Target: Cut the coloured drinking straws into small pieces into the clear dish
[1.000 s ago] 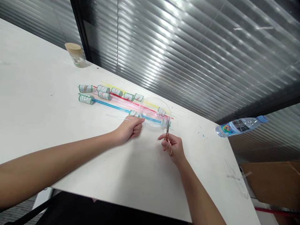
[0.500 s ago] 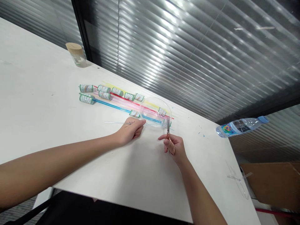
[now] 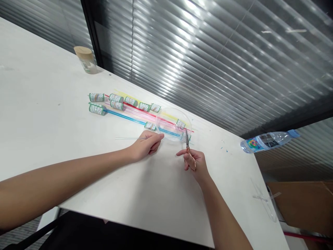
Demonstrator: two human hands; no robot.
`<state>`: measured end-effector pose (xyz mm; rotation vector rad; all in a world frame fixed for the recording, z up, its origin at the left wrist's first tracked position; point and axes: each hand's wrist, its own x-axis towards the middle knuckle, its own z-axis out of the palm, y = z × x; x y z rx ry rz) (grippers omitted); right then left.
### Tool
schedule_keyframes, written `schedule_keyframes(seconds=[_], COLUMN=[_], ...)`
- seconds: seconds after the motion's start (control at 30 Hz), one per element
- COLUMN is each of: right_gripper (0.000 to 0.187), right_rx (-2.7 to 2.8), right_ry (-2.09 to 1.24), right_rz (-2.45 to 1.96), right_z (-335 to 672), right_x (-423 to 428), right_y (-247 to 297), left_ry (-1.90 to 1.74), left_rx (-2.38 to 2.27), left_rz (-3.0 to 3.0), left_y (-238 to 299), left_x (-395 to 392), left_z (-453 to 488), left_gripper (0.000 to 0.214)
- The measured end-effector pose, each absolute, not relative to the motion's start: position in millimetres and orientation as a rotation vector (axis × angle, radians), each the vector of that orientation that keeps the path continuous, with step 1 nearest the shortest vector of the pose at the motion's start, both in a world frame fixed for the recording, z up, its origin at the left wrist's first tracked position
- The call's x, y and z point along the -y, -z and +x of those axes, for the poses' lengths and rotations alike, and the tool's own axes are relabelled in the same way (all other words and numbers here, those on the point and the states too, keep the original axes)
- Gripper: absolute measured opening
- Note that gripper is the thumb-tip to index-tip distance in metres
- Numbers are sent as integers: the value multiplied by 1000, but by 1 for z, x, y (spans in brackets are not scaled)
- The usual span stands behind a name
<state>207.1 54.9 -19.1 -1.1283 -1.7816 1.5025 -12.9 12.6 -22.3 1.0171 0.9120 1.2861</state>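
My left hand (image 3: 146, 144) is closed in a pinch on a thin clear straw (image 3: 127, 138) that lies along the white table (image 3: 52, 118) and sticks out to the left of the fist. My right hand (image 3: 194, 164) grips small copper-coloured scissors (image 3: 188, 147), blades closed and pointing away from me toward a clear round plastic dish (image 3: 173, 124). The scissor tips reach the dish's near right rim. Beyond my left hand lie blue, pink, red and yellow straws (image 3: 130, 117) with several green-patterned paper rolls (image 3: 96, 109) on and beside them.
A small jar with a wooden lid (image 3: 85, 59) stands at the back left near the window blinds. A water bottle (image 3: 267, 140) lies on its side at the table's right edge. Small coloured snippets (image 3: 224, 149) dot the table right of the dish. Cardboard (image 3: 304, 201) sits lower right.
My left hand has edged slightly right toward the dish with the clear straw. My right hand with the scissors has shifted a little right; the blades stay near the dish rim.
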Motion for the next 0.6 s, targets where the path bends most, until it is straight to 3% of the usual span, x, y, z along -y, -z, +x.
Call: schedule_keyframes(seconds=[0.6], right_gripper=[55], right_rx=[1864], right_ry=[-1528], right_rz=[-950], right_z=[213], right_x=[-54], right_y=[27], left_ry=[-1290], left_rx=[-952], left_rz=[1055], left_y=[19], left_x=[-10], left_z=[-12], left_gripper=[49])
